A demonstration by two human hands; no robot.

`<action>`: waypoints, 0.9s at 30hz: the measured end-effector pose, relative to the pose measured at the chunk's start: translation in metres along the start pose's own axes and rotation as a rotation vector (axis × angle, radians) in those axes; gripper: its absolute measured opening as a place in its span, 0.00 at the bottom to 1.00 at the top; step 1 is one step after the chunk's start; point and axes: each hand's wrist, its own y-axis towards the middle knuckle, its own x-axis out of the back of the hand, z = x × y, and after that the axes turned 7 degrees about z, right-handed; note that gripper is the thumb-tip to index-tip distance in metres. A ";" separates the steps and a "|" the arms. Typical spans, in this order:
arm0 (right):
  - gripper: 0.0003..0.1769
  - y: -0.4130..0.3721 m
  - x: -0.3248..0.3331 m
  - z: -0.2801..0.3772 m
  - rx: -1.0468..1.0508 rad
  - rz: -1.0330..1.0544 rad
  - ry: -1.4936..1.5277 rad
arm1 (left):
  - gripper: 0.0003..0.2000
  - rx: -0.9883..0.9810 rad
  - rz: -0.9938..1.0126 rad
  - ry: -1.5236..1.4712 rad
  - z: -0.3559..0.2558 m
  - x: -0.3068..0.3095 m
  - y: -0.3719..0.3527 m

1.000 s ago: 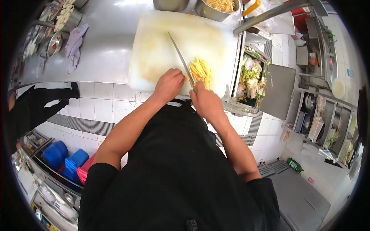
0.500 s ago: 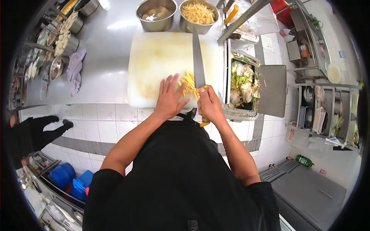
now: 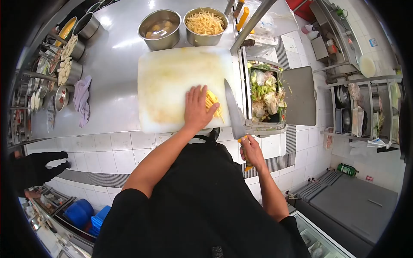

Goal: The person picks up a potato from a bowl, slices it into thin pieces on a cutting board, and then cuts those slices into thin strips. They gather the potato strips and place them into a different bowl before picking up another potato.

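My left hand [image 3: 197, 109] lies on the white cutting board [image 3: 165, 79], fingers stretched out and close together. Its thumb reaches across a small pile of yellow strips [image 3: 211, 99], which look like cut potato, against the side of the hand. My right hand [image 3: 253, 153] is wrapped round the yellow-and-dark handle of a large kitchen knife [image 3: 233, 109]. The blade points away from me along the board's right edge, apart from the strips. Beyond the board stands a metal pot [image 3: 205, 39] heaped with similar pale strips.
Another metal pot [image 3: 161, 42] holds round pieces in liquid. An open bin [image 3: 269, 129] of vegetable scraps sits right of the board. A purple cloth [image 3: 81, 101] and several metal containers occupy the counter's left. A person in black [image 3: 32, 170] stands far left.
The knife has moved right and toward me, away from the strips. My left hand has come against the pile, which is now gathered more tightly. The view has shifted slightly.
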 end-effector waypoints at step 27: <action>0.18 0.168 -0.030 0.295 0.664 -0.388 -0.890 | 0.18 0.234 -0.012 -0.446 0.029 0.112 0.343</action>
